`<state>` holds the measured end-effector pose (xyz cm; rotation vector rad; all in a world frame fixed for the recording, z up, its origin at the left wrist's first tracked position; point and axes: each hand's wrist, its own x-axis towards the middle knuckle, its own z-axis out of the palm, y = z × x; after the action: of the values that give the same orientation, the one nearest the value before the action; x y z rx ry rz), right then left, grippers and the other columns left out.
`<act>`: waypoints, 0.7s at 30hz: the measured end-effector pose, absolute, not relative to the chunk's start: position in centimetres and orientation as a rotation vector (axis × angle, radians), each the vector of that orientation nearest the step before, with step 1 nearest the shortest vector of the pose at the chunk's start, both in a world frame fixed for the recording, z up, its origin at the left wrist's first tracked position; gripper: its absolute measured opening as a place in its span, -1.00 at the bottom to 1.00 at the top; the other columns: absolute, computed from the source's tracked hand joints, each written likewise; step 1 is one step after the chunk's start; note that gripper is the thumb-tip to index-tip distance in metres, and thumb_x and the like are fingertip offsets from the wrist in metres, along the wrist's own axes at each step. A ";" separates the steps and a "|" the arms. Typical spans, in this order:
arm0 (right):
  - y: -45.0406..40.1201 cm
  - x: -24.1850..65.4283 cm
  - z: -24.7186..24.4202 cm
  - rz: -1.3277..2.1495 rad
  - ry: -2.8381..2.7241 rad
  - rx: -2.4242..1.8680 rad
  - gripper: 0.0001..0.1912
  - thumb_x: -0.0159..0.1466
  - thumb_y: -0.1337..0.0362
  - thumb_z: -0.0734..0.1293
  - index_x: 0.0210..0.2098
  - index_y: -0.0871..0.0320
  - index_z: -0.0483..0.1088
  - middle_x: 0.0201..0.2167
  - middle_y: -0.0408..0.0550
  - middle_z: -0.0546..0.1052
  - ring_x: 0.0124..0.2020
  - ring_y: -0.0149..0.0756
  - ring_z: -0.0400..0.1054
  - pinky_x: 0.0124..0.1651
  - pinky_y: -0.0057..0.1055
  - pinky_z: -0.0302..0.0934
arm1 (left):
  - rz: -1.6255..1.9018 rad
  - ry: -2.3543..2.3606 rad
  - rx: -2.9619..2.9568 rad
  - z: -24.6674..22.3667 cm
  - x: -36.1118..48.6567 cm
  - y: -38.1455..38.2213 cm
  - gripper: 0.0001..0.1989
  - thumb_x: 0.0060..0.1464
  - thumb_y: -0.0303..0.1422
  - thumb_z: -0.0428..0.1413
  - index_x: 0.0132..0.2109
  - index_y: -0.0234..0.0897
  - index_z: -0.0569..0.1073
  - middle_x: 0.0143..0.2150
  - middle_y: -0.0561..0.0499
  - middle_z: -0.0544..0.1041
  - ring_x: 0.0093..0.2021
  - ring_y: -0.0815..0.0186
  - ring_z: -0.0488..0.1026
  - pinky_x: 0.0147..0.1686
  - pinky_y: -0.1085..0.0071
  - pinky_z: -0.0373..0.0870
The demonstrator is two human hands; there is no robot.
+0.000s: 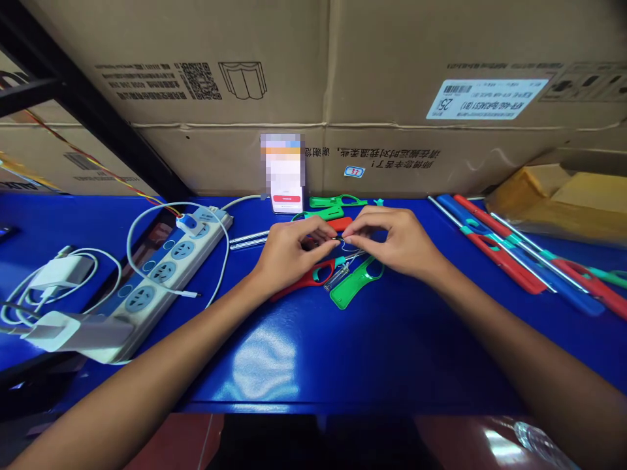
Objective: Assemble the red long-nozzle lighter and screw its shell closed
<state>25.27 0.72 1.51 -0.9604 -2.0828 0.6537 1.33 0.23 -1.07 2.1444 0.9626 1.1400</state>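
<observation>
My left hand [296, 251] and my right hand [392, 238] meet over the middle of the blue table. Both are closed in a pinch on a small dark part [337, 238] with a thin pale wire; its kind is too small to tell. Just below lie a green lighter casing half [349, 294], a red casing piece [298, 282] and a small metallic part [337, 277]. Behind the hands are more green casing pieces [337, 202] and an orange-red one [341, 224], partly hidden. Two metal tubes [249, 239] lie left of my left hand.
A phone [284, 176] leans upright against a large cardboard box [220, 143]. To the left runs a power strip [166, 277] with chargers [73, 333] and white cables. Long red and blue lighters [533, 248] with metal rods lie at right, before an opened carton [563, 196].
</observation>
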 end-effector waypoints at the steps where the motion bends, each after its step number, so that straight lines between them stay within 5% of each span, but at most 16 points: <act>1: 0.7 25.3 1.5 0.663 -2.080 -0.966 -0.91 0.37 0.25 0.48 -0.27 0.07 0.67 -0.32 -0.07 0.63 -0.32 -0.25 0.51 -0.22 -0.24 0.38 | 1.138 0.967 2.144 -1.1 1.3 0.2 -0.91 0.29 -0.34 0.35 -0.12 -0.25 0.64 -0.25 0.06 0.73 -0.32 0.43 0.65 -0.31 0.55 0.59; 21: 0.6 25.1 1.8 0.726 -2.045 -0.962 -0.92 0.34 0.23 0.52 -0.28 0.06 0.69 -0.33 -0.07 0.65 -0.28 -0.22 0.53 -0.18 -0.23 0.40 | 1.139 0.987 2.225 -0.8 1.4 -0.1 -0.91 0.30 -0.32 0.33 -0.13 -0.24 0.64 -0.27 0.07 0.73 -0.36 0.43 0.64 -0.33 0.54 0.57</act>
<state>25.12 0.56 1.76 -0.9620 -2.0447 0.7264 1.37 -0.06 -0.75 2.2252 0.9867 1.1391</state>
